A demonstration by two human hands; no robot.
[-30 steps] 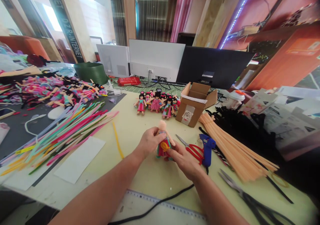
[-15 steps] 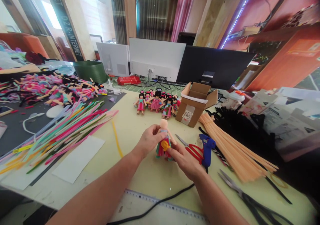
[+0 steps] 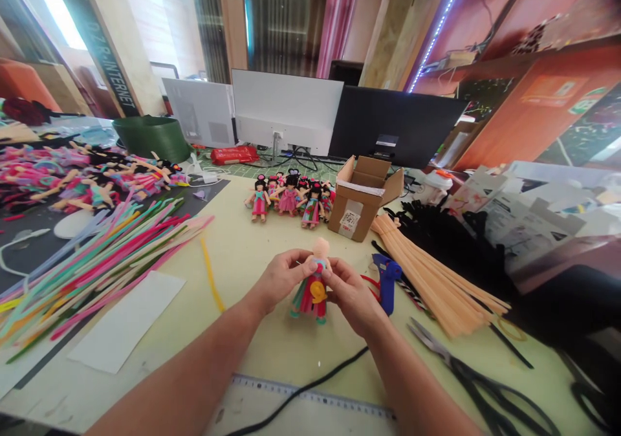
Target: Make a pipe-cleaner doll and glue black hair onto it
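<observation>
I hold a small pipe-cleaner doll [image 3: 313, 287] upright over the yellow table [image 3: 252, 248]. It has a bare peach head, a red and green skirt and a yellow loop at the waist. My left hand [image 3: 281, 277] grips its upper body from the left. My right hand [image 3: 352, 294] pinches it near the shoulder from the right. A blue glue gun [image 3: 388, 281] and red-handled scissors [image 3: 371, 282] lie just behind my right hand.
Finished dolls [image 3: 291, 196] stand in a group beside an open cardboard box [image 3: 361, 196]. Coloured pipe cleaners [image 3: 101, 255] spread at left, peach ones [image 3: 436, 277] at right. Black scissors [image 3: 480, 378], a ruler [image 3: 310, 400] and a black cable [image 3: 301, 391] lie near. Monitors [image 3: 291, 109] stand behind.
My right hand has risen from the doll's skirt to its shoulder. The doll sits slightly lower and more upright, and my view has shifted a little to the right.
</observation>
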